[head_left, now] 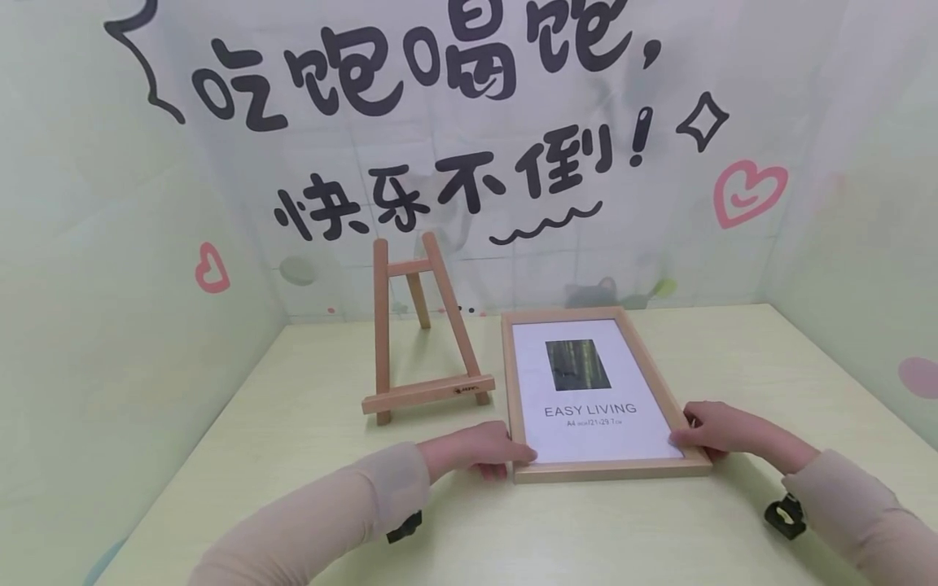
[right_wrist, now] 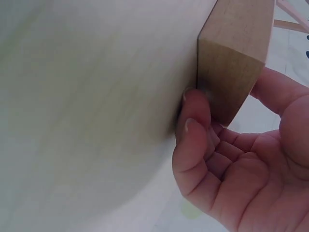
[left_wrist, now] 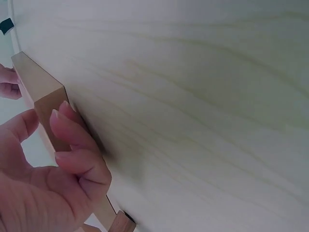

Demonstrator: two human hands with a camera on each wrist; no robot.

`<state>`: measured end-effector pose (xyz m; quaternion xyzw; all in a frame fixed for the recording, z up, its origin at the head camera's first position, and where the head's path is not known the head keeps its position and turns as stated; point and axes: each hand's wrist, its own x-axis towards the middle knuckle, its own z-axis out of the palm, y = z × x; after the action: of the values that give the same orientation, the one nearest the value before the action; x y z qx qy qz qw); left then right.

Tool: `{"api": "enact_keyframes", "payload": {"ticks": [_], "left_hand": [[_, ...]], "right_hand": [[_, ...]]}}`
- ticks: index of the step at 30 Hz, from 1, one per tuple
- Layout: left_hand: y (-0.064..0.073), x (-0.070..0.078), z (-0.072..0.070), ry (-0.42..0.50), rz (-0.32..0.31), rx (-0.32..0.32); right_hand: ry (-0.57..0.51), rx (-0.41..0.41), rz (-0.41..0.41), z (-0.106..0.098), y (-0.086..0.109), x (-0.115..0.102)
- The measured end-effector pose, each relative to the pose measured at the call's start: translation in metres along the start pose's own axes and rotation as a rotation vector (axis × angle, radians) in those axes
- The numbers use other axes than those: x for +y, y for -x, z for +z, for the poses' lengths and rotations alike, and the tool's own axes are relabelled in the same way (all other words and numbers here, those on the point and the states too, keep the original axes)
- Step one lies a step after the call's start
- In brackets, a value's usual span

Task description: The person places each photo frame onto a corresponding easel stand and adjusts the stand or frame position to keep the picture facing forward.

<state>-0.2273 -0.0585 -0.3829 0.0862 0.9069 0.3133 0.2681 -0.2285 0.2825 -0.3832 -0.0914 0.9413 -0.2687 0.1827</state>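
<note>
A light wooden picture frame [head_left: 611, 470] lies face up on the table, its white sheet reading "EASY LIVING" below a small dark green picture. At its near left corner my left hand [head_left: 484, 446] grips it, thumb over the top edge. In the left wrist view the curled fingers [left_wrist: 77, 140] press the frame's side. My right hand [head_left: 721, 429] holds the right side near the other front corner. The right wrist view shows its fingertips [right_wrist: 193, 130] at the table, against the frame's lower edge, with the thumb on the far side.
A small wooden easel [head_left: 428, 394] stands upright just left of the frame, its ledge close to the frame's left side. Behind the table [head_left: 293, 464] hangs a white backdrop [head_left: 469, 277] with large black lettering. Pale side walls border the table left and right.
</note>
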Motion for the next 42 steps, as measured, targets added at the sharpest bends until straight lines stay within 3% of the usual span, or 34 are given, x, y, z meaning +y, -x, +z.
{"api": "enact_keyframes", "payload": {"ticks": [9,26,32,42], "left_hand": [[-0.005,0.005,0.003,-0.113,0.010,0.025],[-0.009,0.007,0.002,-0.210,0.024,0.051],[-0.007,0.011,0.000,-0.280,0.047,0.058],[-0.009,0.013,0.000,-0.334,0.039,0.060]], "right_hand": [[0.030,-0.046,0.020,-0.001,-0.003,-0.005],[0.022,-0.156,0.029,-0.009,-0.011,-0.003],[0.033,-0.154,-0.023,-0.009,-0.015,0.006],[0.073,-0.089,0.023,-0.006,-0.007,-0.004]]}}
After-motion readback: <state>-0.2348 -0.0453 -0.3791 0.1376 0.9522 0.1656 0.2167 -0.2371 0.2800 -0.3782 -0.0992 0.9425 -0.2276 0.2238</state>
